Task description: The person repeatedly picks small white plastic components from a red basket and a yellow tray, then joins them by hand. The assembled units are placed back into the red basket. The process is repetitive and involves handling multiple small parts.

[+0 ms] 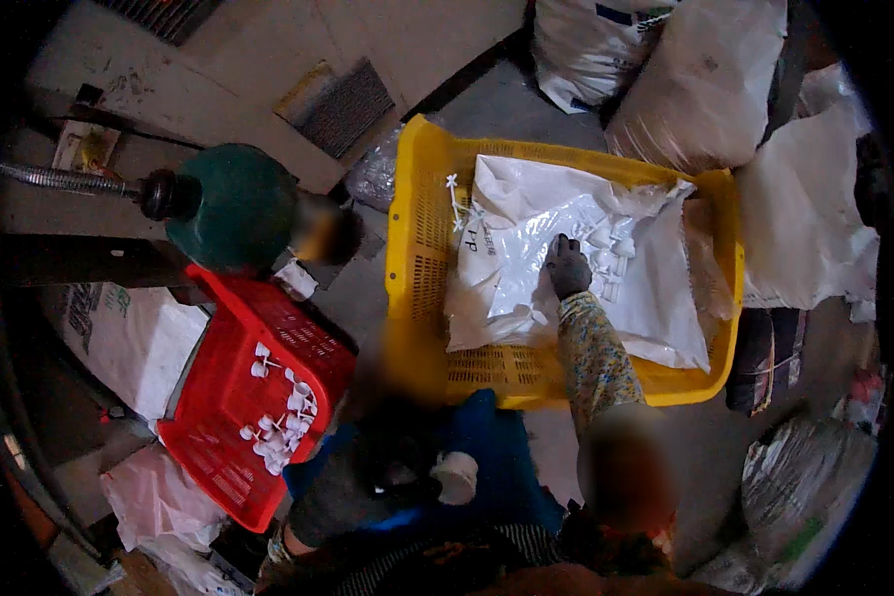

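My right hand [568,268], in a dark grey glove, reaches over a white plastic sack [512,184] that lies spread out inside a yellow basket [740,258]. Its fingers look slightly apart, with nothing visible in them. Right beside it lie several white plastic parts [614,260] on the sack. Close to my body, my left hand [397,465] is dark-gloved and partly lost in shadow. It appears closed on a white cup-shaped plastic part [455,478], whose round end faces up. A small white branched piece [454,204] hangs at the basket's left wall.
A tilted red basket [233,477] at left holds several white plastic parts [293,422]. Behind it is a green rounded machine body [230,207] with a metal hose [65,179]. Full white sacks [705,79] stand at the back right. A grey plastic bundle [810,487] lies at right.
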{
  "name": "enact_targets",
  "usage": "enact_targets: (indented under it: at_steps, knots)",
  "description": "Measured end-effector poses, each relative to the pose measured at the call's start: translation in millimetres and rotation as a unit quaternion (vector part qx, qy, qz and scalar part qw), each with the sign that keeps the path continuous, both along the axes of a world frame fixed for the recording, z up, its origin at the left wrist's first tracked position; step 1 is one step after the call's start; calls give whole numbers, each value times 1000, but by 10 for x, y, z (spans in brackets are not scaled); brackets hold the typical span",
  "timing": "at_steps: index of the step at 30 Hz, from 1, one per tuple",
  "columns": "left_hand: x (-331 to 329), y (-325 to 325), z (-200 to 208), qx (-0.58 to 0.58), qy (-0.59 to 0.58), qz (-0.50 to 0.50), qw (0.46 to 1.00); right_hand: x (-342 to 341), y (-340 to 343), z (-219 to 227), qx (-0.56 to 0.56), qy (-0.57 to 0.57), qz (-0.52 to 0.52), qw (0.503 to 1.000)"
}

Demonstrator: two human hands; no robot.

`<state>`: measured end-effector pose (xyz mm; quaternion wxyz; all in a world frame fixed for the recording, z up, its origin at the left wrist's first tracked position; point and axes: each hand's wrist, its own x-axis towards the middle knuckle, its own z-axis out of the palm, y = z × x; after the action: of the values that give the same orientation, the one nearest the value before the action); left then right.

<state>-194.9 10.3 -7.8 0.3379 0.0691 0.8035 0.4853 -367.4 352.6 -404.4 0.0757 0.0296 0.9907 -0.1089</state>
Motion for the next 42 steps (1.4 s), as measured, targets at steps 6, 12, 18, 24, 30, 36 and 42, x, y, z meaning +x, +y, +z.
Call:
enact_targets:
  at_steps: [6,12,18,24,30,36,42]
  knots:
    - [152,-56,-136,26,-43,8,999,-51,-89,-55,20,-5,-49,999]
    - [165,-5,-44,54,57,-44,996,31,-4,252,-145,89,-46,984]
    - [272,63,-358,60,84,70,992,632,-489,2426,-675,-71,-85,729]
    - [153,396,-187,192,13,240,952,1932,-1034,4027,-703,-64,-75,704]
    - [392,298,-77,324,59,115,937,2270,-1331,4114,-548,87,-20,832]
    - [433,130,10,275,174,2,946,2362,-1476,4281,-489,175,3,854]
    - [506,229,-31,294,190,45,936,2368,-1518,4370,-392,238,86,884]
